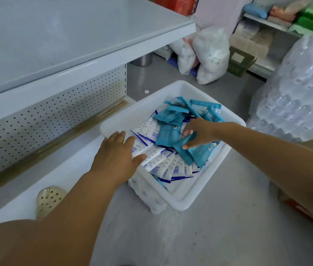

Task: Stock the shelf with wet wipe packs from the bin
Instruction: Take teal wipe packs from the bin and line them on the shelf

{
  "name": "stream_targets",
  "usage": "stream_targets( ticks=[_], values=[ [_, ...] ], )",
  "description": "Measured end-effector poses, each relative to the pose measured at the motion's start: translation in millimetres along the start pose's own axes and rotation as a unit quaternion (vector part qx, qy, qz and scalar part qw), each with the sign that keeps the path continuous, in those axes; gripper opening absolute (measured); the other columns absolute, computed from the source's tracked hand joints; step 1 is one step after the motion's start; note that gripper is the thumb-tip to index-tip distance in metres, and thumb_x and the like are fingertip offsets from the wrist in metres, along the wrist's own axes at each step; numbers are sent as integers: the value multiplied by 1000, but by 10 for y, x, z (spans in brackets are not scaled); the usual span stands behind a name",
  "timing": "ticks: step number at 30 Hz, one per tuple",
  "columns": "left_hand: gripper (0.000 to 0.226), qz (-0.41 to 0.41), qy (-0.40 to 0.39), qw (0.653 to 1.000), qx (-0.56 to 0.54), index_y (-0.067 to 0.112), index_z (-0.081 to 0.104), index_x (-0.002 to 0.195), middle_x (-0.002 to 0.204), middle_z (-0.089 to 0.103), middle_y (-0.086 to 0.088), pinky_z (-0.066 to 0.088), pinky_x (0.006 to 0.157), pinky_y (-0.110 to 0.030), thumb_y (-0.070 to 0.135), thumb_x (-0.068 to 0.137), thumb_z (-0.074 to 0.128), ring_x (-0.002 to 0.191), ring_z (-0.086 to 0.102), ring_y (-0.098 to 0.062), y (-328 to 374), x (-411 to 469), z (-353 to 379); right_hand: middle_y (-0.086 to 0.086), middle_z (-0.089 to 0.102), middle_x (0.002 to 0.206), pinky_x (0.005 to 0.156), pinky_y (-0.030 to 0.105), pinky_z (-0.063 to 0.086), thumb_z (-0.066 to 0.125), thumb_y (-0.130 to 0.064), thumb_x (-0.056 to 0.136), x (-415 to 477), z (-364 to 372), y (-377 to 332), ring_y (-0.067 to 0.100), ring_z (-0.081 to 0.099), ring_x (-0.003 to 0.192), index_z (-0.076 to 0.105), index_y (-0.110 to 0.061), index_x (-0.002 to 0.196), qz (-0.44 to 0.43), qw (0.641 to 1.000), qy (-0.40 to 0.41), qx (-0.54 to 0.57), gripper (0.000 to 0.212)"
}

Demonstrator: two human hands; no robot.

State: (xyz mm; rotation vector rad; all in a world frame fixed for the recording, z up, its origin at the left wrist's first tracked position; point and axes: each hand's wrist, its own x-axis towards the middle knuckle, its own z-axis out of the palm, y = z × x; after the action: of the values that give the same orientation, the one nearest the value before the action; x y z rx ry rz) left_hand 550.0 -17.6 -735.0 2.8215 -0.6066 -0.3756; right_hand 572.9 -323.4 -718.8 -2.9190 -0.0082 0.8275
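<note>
A shop: pegboard shelving (56,104), stacked packaged goods (309,18).

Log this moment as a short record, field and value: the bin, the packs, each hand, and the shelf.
bin: white plastic, on the grey floor beside the shelf
teal packs: piled at the bin's far side
white packs: blue-edged, barcodes showing, fanned at the near side
left hand: fingers straight, over the white packs at the bin's left rim
right hand: pinches a teal pack on top of the pile
shelf: white, perforated back panel, left of the bin
</note>
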Motion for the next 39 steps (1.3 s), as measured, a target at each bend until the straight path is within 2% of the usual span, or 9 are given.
stream_targets(
  ticks=[5,8,11,16,20,23,28,35,39],
  values=[
    [76,0,-3,1000,6,23,22,157,166,17,-6,13,123,-43,65,96,41,154,11,-23,1,13,11,-10,49,130,109,48,44,61,-94,53,-46,-94,115,22,49,124,58,-40,126,-3,996,-77,-39,90],
    [77,0,-6,1000,-7,23,22,157,166,18,-5,15,123,-43,65,95,42,154,10,-23,-15,12,9,-10,46,133,108,50,45,85,-66,61,-18,-79,147,23,48,124,49,-42,132,11,992,-107,-63,84],
    [77,1,-5,1000,-17,23,22,157,166,18,-5,16,123,-42,64,95,43,154,10,-22,-9,-2,9,-4,47,127,103,48,47,92,-48,63,24,-42,108,25,48,119,47,-38,135,17,989,-86,-116,85],
    [76,3,1,998,-57,20,27,155,162,28,-4,23,120,-41,61,94,49,152,16,-22,-17,-60,-27,-2,52,128,104,43,43,88,-53,66,60,-41,70,23,42,123,58,-32,134,22,985,-69,-158,77],
    [66,-15,45,992,-120,19,40,147,149,46,-5,37,109,-39,56,94,55,141,35,-23,-16,-106,-145,-4,59,123,100,39,44,85,-50,72,-10,-109,36,21,52,113,64,-27,121,-1,995,-40,-93,59],
    [67,-25,63,983,-171,19,44,145,145,51,-5,40,103,-37,57,92,56,135,43,-23,-10,-117,-212,-4,64,103,89,37,49,80,-58,75,-51,-174,-43,24,60,100,63,-25,102,-14,1000,18,-10,45],
    [63,-61,69,930,-355,27,53,139,141,55,10,37,97,-25,63,87,60,129,50,-10,69,-109,-301,-7,71,97,85,34,57,76,-67,73,-156,-270,-356,14,69,91,67,-28,100,-12,977,66,201,48],
    [53,-106,14,839,-533,22,54,117,112,68,17,47,90,-28,61,84,67,96,63,1,94,-99,-414,7,75,116,104,45,53,81,-49,76,-223,-262,-869,24,72,108,67,-9,123,-92,864,33,494,64],
    [21,-81,18,761,-644,16,70,113,103,77,2,56,97,-37,25,94,69,100,73,-14,68,-104,-434,9,76,111,102,46,54,76,-49,83,-254,-314,-1080,26,73,105,68,-5,120,-84,855,37,510,58]
  ],
)
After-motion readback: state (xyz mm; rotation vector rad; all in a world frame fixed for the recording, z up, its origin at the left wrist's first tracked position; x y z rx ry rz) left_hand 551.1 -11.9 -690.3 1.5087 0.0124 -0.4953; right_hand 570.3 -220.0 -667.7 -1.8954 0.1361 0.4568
